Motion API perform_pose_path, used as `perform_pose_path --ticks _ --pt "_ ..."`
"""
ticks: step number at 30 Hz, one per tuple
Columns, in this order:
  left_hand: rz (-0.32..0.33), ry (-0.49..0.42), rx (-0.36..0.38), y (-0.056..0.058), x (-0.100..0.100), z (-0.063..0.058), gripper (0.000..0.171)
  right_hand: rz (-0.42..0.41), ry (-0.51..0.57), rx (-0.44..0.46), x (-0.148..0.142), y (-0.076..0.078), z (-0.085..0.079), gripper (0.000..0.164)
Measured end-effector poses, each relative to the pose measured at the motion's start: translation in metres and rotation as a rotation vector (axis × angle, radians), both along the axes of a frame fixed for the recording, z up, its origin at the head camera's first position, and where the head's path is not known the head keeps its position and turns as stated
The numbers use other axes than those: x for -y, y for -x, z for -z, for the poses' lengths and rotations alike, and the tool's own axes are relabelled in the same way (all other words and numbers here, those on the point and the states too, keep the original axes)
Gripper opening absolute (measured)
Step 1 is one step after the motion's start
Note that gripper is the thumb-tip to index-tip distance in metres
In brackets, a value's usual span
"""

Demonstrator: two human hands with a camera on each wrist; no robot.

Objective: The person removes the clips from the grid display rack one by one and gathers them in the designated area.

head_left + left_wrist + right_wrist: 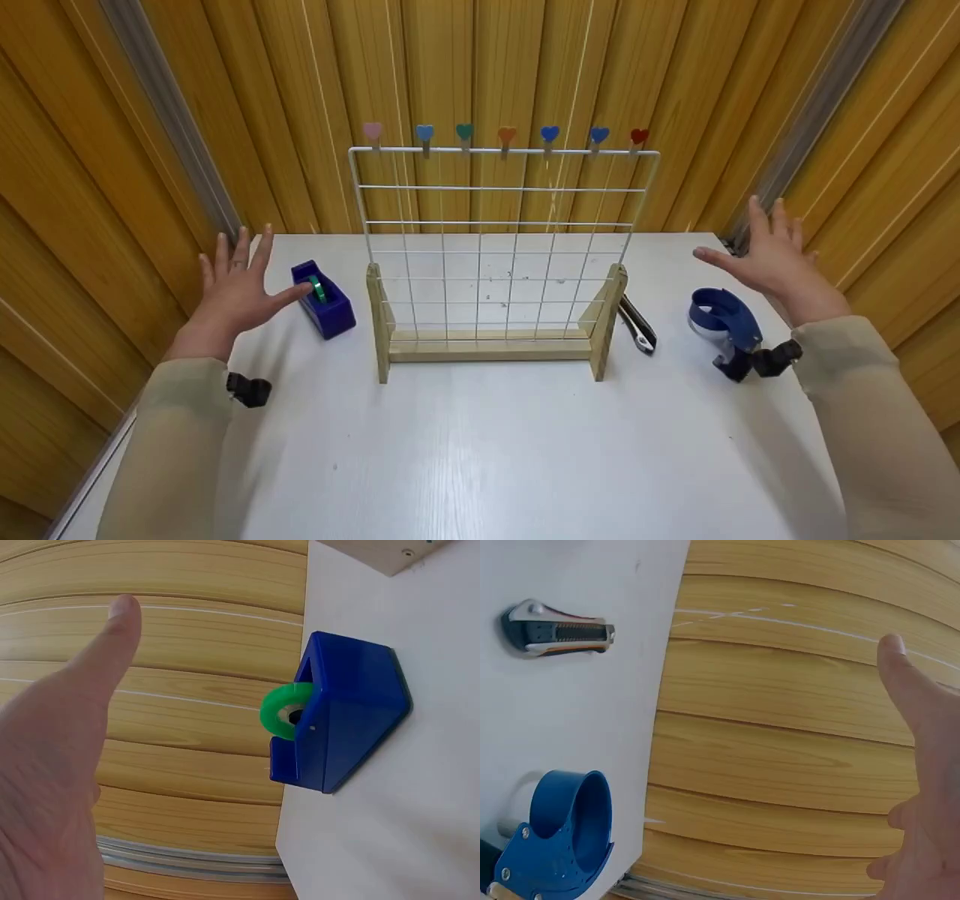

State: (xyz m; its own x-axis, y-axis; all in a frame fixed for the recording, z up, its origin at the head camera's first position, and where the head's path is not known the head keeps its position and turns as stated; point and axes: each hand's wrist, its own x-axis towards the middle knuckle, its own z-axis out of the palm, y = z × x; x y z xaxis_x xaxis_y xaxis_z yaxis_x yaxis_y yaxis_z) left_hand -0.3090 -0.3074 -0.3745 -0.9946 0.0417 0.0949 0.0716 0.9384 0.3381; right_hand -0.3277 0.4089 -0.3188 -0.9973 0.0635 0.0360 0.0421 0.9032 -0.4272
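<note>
My left hand, fingers spread, hovers at the left side and holds nothing. Nearest to it is a blue desktop tape dispenser with a green roll in it; the thumb overlaps it in the head view, while the left wrist view shows them apart. On the other side my right hand is raised with its fingers spread, also bare. Below it lies a blue tape gun. Between the hands a white wire grid stands upright in a wooden stand.
Several heart-topped clips, such as a pink one and a red one, line the grid's top wire. A utility knife lies right of the stand. Yellow wood-look walls enclose the back and sides of the white table.
</note>
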Motion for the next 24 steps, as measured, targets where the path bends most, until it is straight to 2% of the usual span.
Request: perform_pose_path --ticks 2,9,12,16,18,21,24 --pt "0.018 -0.060 0.013 0.003 -0.005 0.000 0.117 -0.017 0.047 -0.016 0.005 0.000 -0.008 0.127" --pt "0.071 -0.407 0.120 0.010 -0.028 0.005 0.114 -0.105 0.260 -0.133 0.029 -0.006 -0.043 0.101" --pt "0.111 -0.576 0.102 0.011 -0.039 0.012 0.101 -0.130 0.379 -0.183 0.044 -0.010 -0.058 0.088" --pt "0.197 -0.818 0.061 0.014 -0.054 0.024 0.082 -0.173 0.535 -0.241 0.063 -0.012 -0.076 0.070" --pt "0.225 -0.882 0.056 0.016 -0.060 0.030 0.078 -0.201 0.585 -0.266 0.072 -0.012 -0.084 0.063" --pt "0.250 -0.926 0.068 0.018 -0.069 0.036 0.077 -0.252 0.660 -0.303 0.085 -0.011 -0.092 0.056" --pt "0.250 -0.939 0.085 0.021 -0.075 0.040 0.076 -0.314 0.816 -0.323 0.098 -0.009 -0.099 0.049"
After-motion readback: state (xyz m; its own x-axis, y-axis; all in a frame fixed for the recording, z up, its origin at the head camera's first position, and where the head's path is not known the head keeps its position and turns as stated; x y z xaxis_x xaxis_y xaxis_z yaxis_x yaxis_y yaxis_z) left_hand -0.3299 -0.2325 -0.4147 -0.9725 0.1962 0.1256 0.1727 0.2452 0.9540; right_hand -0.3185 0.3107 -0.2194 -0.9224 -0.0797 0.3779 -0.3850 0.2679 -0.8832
